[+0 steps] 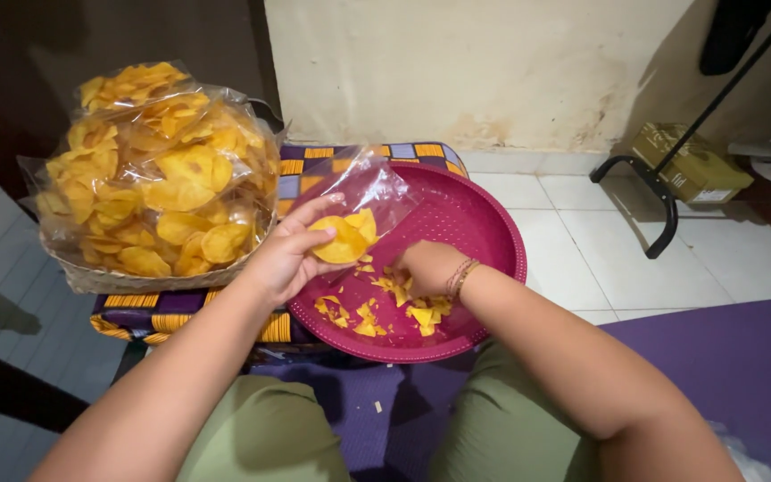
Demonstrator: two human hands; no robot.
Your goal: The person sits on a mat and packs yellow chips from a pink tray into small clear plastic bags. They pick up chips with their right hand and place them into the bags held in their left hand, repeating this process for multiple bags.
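Left hand (289, 254) is pinching a small clear plastic bag (369, 198) at its mouth, thumb and fingers closed on the film, holding it tilted over the left rim of the round magenta perforated tray (493, 228). The bag is carrying only a few yellow chips (345, 236) sitting low in it near the fingers, so it is looking mostly unfilled. Right hand (426, 268) is reaching down into the tray, fingers curled toward the loose chips and crumbs (385, 308) lying along the near-left part of the tray floor (cannot tell whether it is actually gripping any, the fingertips are hidden). What is remaining in the tray is looking like a thin scatter of broken bits, with the far and right parts of the tray showing bare. The tray is resting on a striped orange-and-purple cushion (314, 165), overhanging its right edge. On the cushion's left end a woven basket (100, 278) is holding a large clear sack of whole chips (158, 174), bulging and sitting well apart from both hands. Judging from this: the small bag is barely started, the tray stock is running low, and the big sack is looking full.
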